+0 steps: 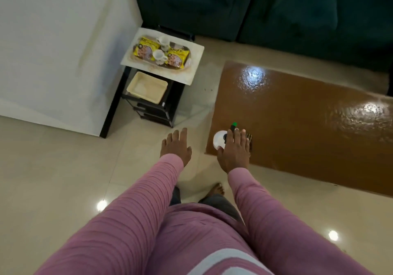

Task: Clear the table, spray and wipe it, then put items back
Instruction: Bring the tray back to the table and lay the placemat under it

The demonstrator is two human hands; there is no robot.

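Note:
The brown glossy table [297, 121] fills the right side, its top bare and shiny with light reflections. At its near left corner stands a white spray bottle [218, 141] with a black head and a green nozzle tip. My right hand [234, 151] lies over the bottle with its fingers straight. My left hand [175, 145] hovers flat over the floor to the left of the table, holding nothing. Two yellow snack packets [145, 48] and two white cups [159, 55] sit on a tray on the small side table [195, 66] at the back.
A cream plastic tub [146, 86] rests on the side table's lower shelf. A dark green sofa [276, 5] runs along the back. A white wall [53, 41] stands at the left. Pale tiled floor [63, 179] lies between us.

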